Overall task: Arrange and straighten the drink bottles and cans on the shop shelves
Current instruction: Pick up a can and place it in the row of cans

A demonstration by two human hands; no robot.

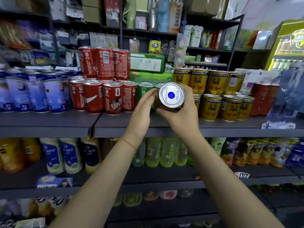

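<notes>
While right hand (179, 111) grips the round silver-ended can with blue dot (171, 95), steady with flat, relaxed left hand (142, 111). Stand upright between green cans (145, 91) and yellow cans (212, 106), label outward.

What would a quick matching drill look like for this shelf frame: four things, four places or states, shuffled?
Things:
1. red cola cans
2. yellow cans
3. silver-topped can
4. pale green bottles

Places or states:
A. shelf below the hands
B. gripped in the right hand
C. stacked two tiers, left of the hands
D. stacked two tiers, right of the hands

Pairs: 1-C, 2-D, 3-B, 4-A
</notes>
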